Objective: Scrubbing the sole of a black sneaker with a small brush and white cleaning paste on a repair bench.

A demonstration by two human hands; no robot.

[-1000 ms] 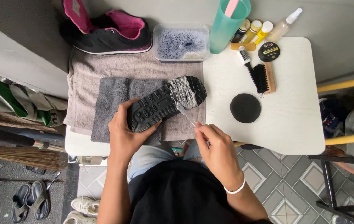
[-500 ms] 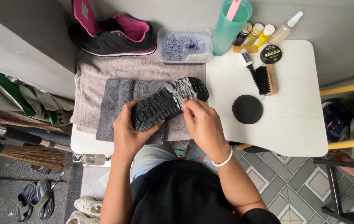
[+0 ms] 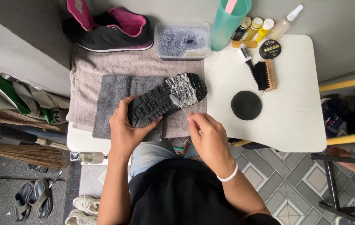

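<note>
A small shoe-cleaning station, apparently set up in a home utility corner, is indicated. A white table (image 3: pixel 294 121) is laid with a towel (image 3: pixel 102 71); a tub of soapy water (image 3: pixel 181 40), brushes (image 3: pixel 263 75), small bottles (image 3: pixel 260 27) and a polish tin (image 3: pixel 270 49) are arranged on it. A tiled floor (image 3: pixel 285 183), a broom (image 3: pixel 27 152) and sandals (image 3: pixel 32 200) are seen beside it.

Black top, light blue jeans, white bead bracelet (image 3: pixel 230 176).

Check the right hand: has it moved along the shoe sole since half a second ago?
Yes. The right hand pulled back off the shoe sole toward the body, away from the soapy tub.
</note>
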